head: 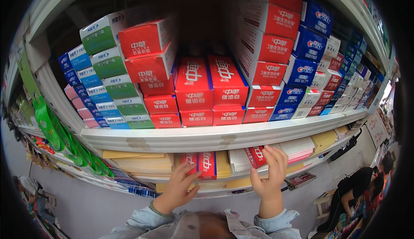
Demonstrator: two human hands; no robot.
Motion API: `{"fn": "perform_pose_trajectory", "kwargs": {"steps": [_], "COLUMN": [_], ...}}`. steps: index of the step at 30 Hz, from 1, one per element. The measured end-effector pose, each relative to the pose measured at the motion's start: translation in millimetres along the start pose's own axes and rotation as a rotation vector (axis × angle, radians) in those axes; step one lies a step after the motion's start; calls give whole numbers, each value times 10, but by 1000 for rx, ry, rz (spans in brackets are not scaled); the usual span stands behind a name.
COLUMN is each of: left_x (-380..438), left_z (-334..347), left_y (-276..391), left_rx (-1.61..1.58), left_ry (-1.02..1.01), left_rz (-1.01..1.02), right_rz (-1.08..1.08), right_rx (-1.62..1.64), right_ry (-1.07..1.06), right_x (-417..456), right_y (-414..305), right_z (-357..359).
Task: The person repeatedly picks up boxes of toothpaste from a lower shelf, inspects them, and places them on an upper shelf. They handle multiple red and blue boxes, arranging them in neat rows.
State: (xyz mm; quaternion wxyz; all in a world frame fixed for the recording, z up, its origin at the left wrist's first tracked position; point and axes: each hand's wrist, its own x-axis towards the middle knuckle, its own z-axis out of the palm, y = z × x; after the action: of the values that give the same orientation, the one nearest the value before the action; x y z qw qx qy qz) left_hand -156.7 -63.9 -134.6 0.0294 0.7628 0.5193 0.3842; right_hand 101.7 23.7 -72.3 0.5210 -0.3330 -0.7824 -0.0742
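My left hand [181, 184] hovers with fingers apart at two red toothpaste boxes [207, 164] lying side by side on the lower shelf; its fingertips overlap the left one. My right hand [271, 171] is at another red toothpaste box [256, 156], tilted on a stack of white paper [237, 163]. Its fingertips meet that box's right edge and the thumb is by its near end; whether it grips the box cannot be told. Above, on the upper shelf [181, 137], red toothpaste boxes [195, 100] stand in low stacks between taller ones.
Green and white boxes [121, 87] and blue Crest boxes [300, 69] flank the red stacks. Brown envelopes [142, 163] fill the lower shelf's left. Green packets [51, 126] hang at left. A calculator-like device [300, 180] sits right. A person [352, 193] bends near a stool [323, 201].
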Motion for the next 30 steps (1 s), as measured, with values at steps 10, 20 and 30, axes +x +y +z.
{"fn": "perform_pose_trajectory", "kwargs": {"steps": [10, 20, 30], "left_x": [-106, -173, -33], "left_z": [-215, -420, -371], "left_y": [-211, -337, -265], "left_rx": [-60, -151, -372], "left_ry": [-90, -86, -108], "left_rz": [222, 287, 375], "right_rz": [-259, -218, -355], "right_rx": [-150, -300, 9], "right_ry": [19, 170, 245], "right_x": [1256, 1288, 528], "right_y": [-817, -860, -769], "right_z": [66, 267, 180]}}
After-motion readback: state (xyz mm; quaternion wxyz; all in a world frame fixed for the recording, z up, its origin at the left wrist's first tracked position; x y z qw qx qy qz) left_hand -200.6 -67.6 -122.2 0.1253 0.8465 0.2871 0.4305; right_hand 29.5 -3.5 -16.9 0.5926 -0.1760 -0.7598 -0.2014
